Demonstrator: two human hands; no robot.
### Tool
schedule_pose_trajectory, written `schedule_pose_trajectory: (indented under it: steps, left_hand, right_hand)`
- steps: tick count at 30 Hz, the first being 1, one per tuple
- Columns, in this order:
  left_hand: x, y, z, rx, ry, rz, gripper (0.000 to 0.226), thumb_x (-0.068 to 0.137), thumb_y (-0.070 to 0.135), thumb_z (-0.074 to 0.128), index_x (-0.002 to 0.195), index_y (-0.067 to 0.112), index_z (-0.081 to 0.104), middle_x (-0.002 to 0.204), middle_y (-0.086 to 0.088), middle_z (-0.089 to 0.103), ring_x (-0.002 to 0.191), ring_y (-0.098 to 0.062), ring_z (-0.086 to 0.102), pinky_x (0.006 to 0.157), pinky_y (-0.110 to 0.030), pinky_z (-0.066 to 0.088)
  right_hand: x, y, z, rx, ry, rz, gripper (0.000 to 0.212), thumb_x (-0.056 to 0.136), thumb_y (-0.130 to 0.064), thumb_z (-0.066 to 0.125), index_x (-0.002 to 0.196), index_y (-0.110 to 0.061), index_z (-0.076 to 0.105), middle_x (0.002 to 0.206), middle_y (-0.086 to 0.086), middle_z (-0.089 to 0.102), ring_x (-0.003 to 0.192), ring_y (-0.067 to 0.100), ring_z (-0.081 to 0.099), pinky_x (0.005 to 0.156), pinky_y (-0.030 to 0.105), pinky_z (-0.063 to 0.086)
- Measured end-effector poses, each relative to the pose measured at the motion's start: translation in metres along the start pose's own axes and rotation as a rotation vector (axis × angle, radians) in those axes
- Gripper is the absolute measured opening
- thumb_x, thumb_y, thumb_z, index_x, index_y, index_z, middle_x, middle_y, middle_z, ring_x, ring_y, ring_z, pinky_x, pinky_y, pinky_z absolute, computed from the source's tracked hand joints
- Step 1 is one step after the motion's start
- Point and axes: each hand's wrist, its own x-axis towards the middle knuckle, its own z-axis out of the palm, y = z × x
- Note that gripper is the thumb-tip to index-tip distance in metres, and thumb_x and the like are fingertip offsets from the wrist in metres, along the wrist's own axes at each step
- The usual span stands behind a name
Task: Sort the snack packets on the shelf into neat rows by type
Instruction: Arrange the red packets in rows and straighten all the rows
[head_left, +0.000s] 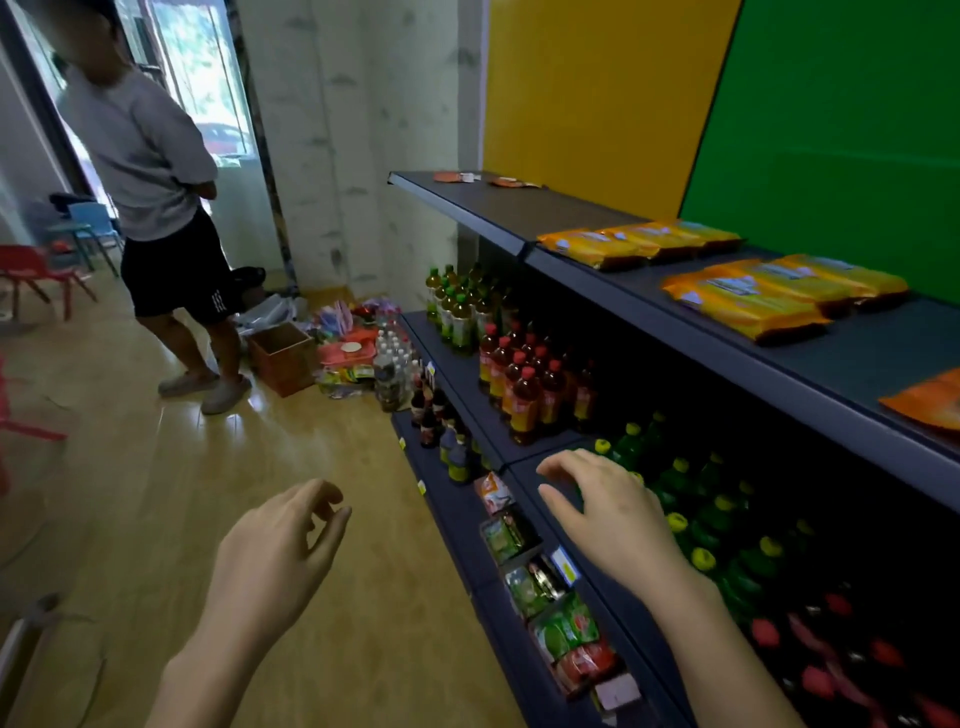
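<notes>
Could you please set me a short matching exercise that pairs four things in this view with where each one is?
Things:
1 yellow snack packets
2 red-capped bottles
3 cardboard box
4 left hand

Places:
A on the floor
B top shelf
C in mid-air, holding nothing
D middle shelf

Pairs: 1-B, 2-D, 3-A, 4-C.

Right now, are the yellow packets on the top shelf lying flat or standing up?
Flat: the yellow packets lie on their broad faces on the top shelf, overlapping.
</notes>
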Motion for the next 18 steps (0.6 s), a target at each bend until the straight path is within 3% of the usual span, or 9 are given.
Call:
schedule_pose_trajectory:
  steps: [6, 12, 18]
  left_hand:
    - [0.142, -0.073, 0.001, 0.037, -0.006, 0.081, 0.013, 0.087, 0.035, 0.057, 0.092, 0.024, 0.063, 0.077, 0.015, 0.057, 0.066, -0.008, 0.057, 0.053, -0.023, 0.045]
    - [0.266, -0.120, 0.011, 0.083, -0.014, 0.192, 0.016, 0.087, 0.034, 0.059, 0.093, 0.021, 0.064, 0.078, 0.011, 0.060, 0.065, -0.009, 0.054, 0.049, -0.017, 0.034]
    - [0.360, -0.163, 0.045, 0.066, -0.105, 0.204, 0.024, 0.091, 0.043, 0.047, 0.104, 0.026, 0.058, 0.092, 0.012, 0.063, 0.083, -0.008, 0.060, 0.055, -0.015, 0.033]
  right_hand:
    - [0.135, -0.045, 0.034, 0.037, 0.073, 0.056, 0.024, 0.094, -0.039, 0.044, 0.115, -0.032, 0.054, 0.116, -0.017, 0.057, 0.109, 0.007, 0.054, 0.081, 0.027, 0.046]
    - [0.250, -0.079, 0.056, 0.041, 0.117, 0.100, 0.023, 0.093, -0.039, 0.045, 0.113, -0.032, 0.054, 0.113, -0.018, 0.057, 0.105, 0.007, 0.054, 0.074, 0.024, 0.040]
    - [0.345, -0.090, 0.092, 0.019, 0.115, 0.151, 0.021, 0.093, -0.039, 0.045, 0.111, -0.032, 0.056, 0.109, -0.019, 0.058, 0.100, 0.006, 0.055, 0.073, 0.024, 0.041]
